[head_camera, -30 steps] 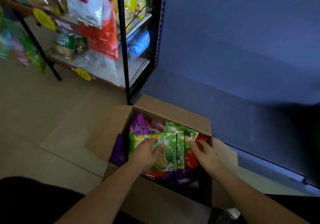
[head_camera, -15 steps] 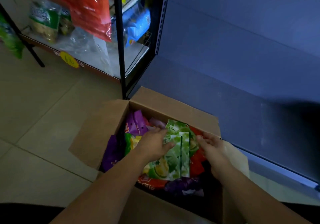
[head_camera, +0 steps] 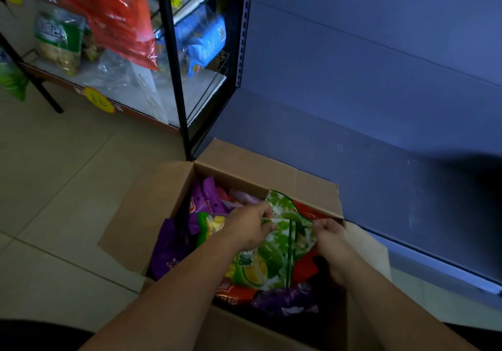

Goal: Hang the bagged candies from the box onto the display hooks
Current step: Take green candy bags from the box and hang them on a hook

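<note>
Left hand (head_camera: 248,228): gripping green bags (head_camera: 274,263) in the box (head_camera: 260,166).
Right hand (head_camera: 330,238): pinching their edge.
Tip: we'd lift both together, tops up.

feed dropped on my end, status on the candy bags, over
Left hand grips top of green candy bags. Right hand pinches their right edge. Bags at the open box, not yet hung. Purple bags packed alongside, not blocking.

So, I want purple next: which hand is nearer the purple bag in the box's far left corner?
Left. The left hand sits just right of the purple bag, gripping the green bag; the right hand pinches that green bag's opposite edge, farther right.
</note>
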